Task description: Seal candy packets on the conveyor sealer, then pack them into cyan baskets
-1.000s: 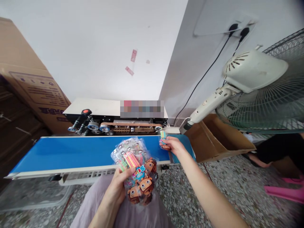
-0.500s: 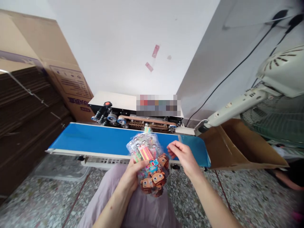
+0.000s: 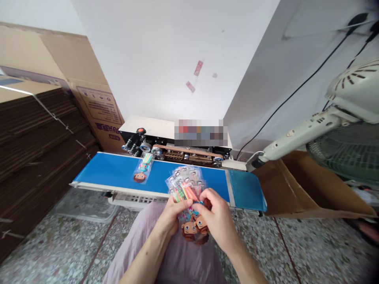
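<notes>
My left hand [image 3: 174, 213] is closed round a fanned stack of clear plastic packets [image 3: 189, 228] printed with brown cartoon faces, with coloured sticks inside. My right hand [image 3: 214, 211] pinches at the right side of the same stack, thumb and forefinger on a front packet. The stack is above my lap, its top ends over the near edge of a blue conveyor belt [image 3: 109, 169]. One separate packet [image 3: 143, 169] lies on the belt to the left, its upper end at the rollers of a band sealing machine [image 3: 148, 124].
A grey fan [image 3: 299, 134] leans in from the right above an open cardboard box [image 3: 310, 189]. Stacked flattened cardboard [image 3: 44, 146] and a large carton [image 3: 97, 106] stand at the left. Under the belt lies a clear plastic bin [image 3: 85, 207].
My right hand has moved left from beside the stack onto the packets. A packet has come out of the sealing machine toward the left on the belt. The view has shifted slightly.
</notes>
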`<state>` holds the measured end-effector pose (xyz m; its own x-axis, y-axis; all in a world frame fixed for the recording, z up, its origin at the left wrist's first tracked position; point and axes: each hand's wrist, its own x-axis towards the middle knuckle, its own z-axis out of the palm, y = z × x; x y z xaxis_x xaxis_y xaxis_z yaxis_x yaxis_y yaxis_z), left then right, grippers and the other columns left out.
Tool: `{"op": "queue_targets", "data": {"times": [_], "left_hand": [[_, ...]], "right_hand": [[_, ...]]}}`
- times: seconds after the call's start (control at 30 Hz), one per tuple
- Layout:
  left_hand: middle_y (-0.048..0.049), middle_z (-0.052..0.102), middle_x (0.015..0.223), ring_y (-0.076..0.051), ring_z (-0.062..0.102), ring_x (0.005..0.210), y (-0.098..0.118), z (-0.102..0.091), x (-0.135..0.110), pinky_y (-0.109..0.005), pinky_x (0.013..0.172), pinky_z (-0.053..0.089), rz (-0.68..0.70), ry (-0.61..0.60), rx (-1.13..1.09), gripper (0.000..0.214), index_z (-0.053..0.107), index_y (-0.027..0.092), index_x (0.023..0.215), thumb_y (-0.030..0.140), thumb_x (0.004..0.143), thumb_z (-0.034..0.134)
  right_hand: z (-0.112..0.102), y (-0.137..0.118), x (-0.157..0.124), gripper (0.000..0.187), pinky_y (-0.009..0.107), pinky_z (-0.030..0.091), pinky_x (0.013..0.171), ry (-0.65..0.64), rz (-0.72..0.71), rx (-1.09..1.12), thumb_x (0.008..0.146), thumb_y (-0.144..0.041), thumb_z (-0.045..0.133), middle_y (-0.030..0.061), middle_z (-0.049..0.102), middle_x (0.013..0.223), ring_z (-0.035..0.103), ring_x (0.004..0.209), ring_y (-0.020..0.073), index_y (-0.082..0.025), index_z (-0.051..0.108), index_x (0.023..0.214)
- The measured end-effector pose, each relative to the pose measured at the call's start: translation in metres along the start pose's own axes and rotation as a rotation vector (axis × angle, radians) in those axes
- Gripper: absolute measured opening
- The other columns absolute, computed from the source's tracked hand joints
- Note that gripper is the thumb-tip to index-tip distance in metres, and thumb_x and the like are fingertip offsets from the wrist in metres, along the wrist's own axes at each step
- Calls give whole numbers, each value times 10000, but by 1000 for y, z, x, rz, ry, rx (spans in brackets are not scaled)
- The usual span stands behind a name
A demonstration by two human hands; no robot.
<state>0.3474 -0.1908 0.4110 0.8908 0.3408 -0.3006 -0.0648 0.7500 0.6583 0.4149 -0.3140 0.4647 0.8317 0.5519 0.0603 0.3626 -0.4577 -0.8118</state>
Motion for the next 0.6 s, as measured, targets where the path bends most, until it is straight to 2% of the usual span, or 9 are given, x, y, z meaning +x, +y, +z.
{"op": "queue_targets", "data": {"times": [0.1, 0.2, 0.27, 0.43, 0.5, 0.6], "left_hand": [[-127, 758, 923, -318, 714, 906, -1, 0, 0, -362, 830, 567, -12, -43, -47, 533, 714, 110, 1035, 298, 574, 904], [-143, 760, 919, -351, 705, 961, -2, 0, 0, -419, 895, 552, -49, -63, -48, 557, 703, 105, 1083, 285, 592, 895], [-144, 762, 911, -351, 709, 951, -2, 1, 0, -428, 895, 555, -65, -51, -31, 546, 699, 104, 1097, 263, 609, 885], [-139, 763, 882, -363, 706, 957, -4, 2, 1, -444, 891, 558, -48, -53, -56, 527, 713, 107, 1035, 290, 579, 903], [-144, 762, 879, -370, 705, 955, -5, 2, 1, -443, 880, 563, -28, -64, -66, 515, 721, 101, 990, 316, 563, 913], [-152, 760, 920, -371, 705, 951, -5, 4, 2, -435, 858, 569, -19, -56, -58, 542, 714, 99, 1033, 313, 574, 908]], "right_hand": [[-7, 10, 6, 245, 245, 345, 598, -71, 169, 362, 780, -368, 704, -40, 508, 677, 458, 645, 131, -212, 525, 718], [-12, 15, 9, 351, 225, 376, 578, -35, 306, 690, 696, -437, 783, -40, 565, 685, 485, 630, 122, -207, 520, 730], [-12, 14, 9, 394, 219, 402, 577, -18, 362, 811, 639, -431, 828, -36, 603, 688, 514, 624, 122, -206, 518, 730], [-9, 12, 7, 382, 234, 458, 628, -14, 350, 845, 649, -402, 836, -10, 676, 766, 586, 682, 144, -208, 543, 798], [-8, 14, 5, 351, 249, 467, 646, -46, 331, 797, 698, -413, 805, 7, 689, 797, 603, 710, 160, -209, 556, 838], [-8, 15, 2, 312, 252, 453, 632, -82, 287, 656, 758, -436, 756, 14, 678, 788, 592, 705, 166, -206, 563, 842]]}}
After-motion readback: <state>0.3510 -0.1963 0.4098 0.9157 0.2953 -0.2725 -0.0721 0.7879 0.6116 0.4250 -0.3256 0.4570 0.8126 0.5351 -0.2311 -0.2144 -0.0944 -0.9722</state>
